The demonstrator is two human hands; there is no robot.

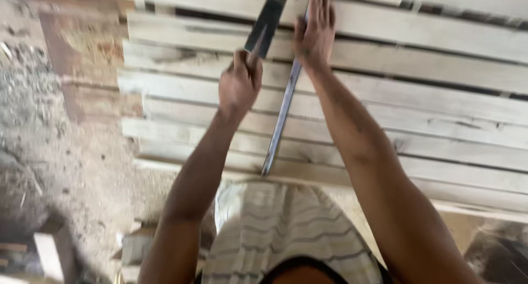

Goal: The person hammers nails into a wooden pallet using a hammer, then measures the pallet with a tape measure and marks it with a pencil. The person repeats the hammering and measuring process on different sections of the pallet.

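My left hand is closed around the handle of a dark flat metal tool whose blade points away from me over the planks. My right hand lies flat, fingers spread, pressing on a long thin metal strip. The strip runs from under that hand back toward my body, across several pale wooden planks laid side by side. The two hands are close together, the dark tool just left of the strip. The image is motion-blurred, so the tool's exact kind is unclear.
My striped shirt fills the bottom centre. Dusty ground with sawdust lies to the left of the planks. Reddish boards sit at the upper left, and small wooden blocks at the lower left.
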